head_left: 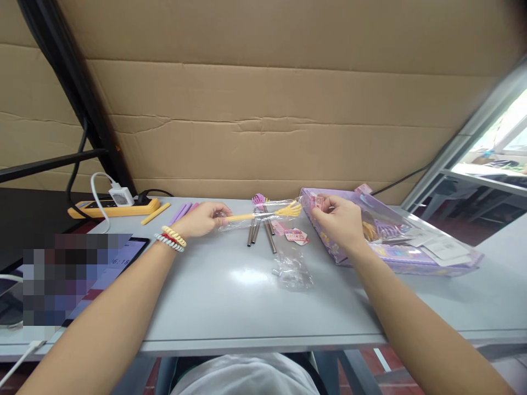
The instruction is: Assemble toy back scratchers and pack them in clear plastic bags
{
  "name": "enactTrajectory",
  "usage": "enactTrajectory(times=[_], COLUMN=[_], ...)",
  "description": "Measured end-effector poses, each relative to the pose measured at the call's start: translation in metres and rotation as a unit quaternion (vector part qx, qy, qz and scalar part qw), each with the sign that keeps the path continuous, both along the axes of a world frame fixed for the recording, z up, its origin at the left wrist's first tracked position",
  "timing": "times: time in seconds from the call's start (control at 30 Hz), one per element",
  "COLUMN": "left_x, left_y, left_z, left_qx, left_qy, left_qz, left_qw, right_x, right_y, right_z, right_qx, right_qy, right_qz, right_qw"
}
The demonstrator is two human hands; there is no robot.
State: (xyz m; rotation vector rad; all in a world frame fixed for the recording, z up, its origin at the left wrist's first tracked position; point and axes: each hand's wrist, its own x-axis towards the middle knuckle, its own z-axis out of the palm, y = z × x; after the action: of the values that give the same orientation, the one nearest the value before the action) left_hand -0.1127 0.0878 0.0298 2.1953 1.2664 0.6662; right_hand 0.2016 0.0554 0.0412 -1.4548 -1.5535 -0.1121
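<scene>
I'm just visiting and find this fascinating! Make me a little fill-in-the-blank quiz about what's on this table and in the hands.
1. The left hand holds a wrapped stick whose color is ____.
2. A small printed card is pinched in the person's ____ hand.
3. The large box is mostly ____.

Missing words: yellow; right; purple.

One head-worn camera looks forward and down over the table (pixel 197 312) from its near side, close above the near edge, taking in the wearer's lap (pixel 247 378) at the bottom and the cardboard panel (pixel 263 93) rising behind the table's far edge.
</scene>
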Motion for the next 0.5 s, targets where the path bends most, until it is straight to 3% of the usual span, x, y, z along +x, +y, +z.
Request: enactTrajectory(times=[0.33, 0.5], left_x=[-0.005, -0.012], left_y=[0.005, 0.010], left_z=[-0.002, -0.006], left_qx=[-0.007, -0.004], left_qy=[-0.011, -0.021], left_qz=[0.036, 0.049], left_qw=[0.999, 0.999], right_x=[-0.001, 0.000], right_y=[-0.005, -0.006], right_z=[0.006, 0.008], right_qx=[0.001, -0.029], right_qy=[0.081, 0.181], right_qz=[-0.014, 0.056], right_qw=[0.997, 0.981])
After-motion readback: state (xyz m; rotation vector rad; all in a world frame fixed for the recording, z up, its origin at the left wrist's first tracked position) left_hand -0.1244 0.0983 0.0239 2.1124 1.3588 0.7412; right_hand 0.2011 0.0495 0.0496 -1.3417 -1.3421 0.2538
